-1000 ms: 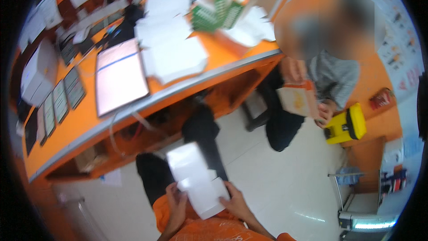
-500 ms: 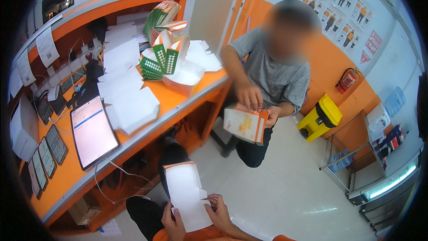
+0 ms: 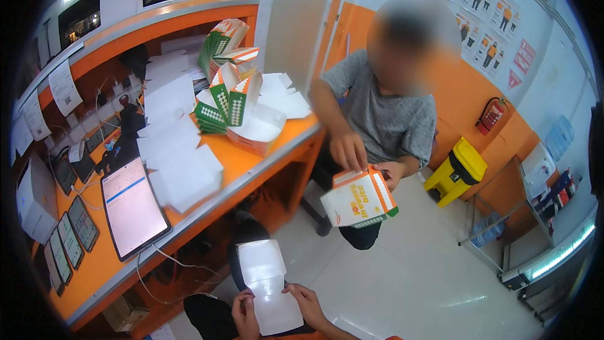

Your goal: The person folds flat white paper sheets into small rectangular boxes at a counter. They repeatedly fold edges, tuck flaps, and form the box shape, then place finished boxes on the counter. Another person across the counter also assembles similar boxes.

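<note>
An unfolded cardboard food box (image 3: 263,264), its white inner side up, lies over my lap. My left hand (image 3: 244,313) grips its left edge, thumb on top. On the right edge, near the crease between the two panels, my right hand (image 3: 303,300) holds it with thumb and fingers. The fingers beneath the card are hidden. Across from me, a co-worker in a grey T-shirt (image 3: 385,123) holds a partly folded white, orange and green box (image 3: 355,201) in both hands.
The orange counter (image 3: 251,170) at left bears flat white box blanks (image 3: 185,176), nested folded boxes (image 3: 229,97), a tablet (image 3: 133,208) and several phones (image 3: 70,239). White cables (image 3: 170,255) hang off its edge. A yellow bin (image 3: 456,173) and a fire extinguisher (image 3: 491,116) are farther right.
The cardboard in my hands has tilted and lies flatter, with light glaring off it. The co-worker's box has turned and its printed panel faces me more. My view has shifted slightly.
</note>
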### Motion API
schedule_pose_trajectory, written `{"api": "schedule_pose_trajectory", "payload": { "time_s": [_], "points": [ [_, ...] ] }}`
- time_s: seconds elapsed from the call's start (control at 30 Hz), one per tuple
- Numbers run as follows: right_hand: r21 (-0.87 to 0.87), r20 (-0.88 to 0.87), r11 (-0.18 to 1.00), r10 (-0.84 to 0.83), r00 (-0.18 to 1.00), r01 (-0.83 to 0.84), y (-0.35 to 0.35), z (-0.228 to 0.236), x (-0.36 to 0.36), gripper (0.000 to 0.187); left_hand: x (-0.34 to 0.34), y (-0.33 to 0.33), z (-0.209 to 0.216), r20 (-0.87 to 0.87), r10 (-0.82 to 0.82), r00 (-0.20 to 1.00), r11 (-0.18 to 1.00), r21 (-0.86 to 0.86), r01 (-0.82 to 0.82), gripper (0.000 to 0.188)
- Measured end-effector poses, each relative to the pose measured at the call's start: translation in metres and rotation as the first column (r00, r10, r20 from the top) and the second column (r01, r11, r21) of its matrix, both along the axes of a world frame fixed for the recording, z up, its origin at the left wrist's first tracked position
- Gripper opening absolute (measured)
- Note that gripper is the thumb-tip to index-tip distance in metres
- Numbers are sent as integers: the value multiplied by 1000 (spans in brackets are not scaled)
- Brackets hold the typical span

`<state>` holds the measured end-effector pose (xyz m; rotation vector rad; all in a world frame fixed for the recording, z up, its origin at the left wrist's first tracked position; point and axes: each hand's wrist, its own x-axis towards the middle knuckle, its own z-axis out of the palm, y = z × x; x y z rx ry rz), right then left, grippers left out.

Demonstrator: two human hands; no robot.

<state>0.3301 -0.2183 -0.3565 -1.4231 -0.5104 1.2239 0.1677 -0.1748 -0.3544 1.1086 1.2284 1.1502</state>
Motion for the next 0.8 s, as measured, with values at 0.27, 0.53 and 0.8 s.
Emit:
{"api": "schedule_pose_trajectory", "payload": {
  "time_s": [0.27, 0.53, 0.8],
  "points": [
    [-125, -29, 989, -85, 996, 81, 18, 6, -7, 31, 4, 5, -11, -52, 87, 995, 996, 6, -86, 17],
    [-16, -20, 998, -60, 998, 60, 11, -7, 0, 20, -3, 3, -13, -19, 30, 999, 997, -77, -31, 17],
    [84, -92, 996, 23, 996, -15, 10, 7, 3, 25, -13, -8, -14, 314, 261, 913, 950, -254, -184, 29]
  ]
}}
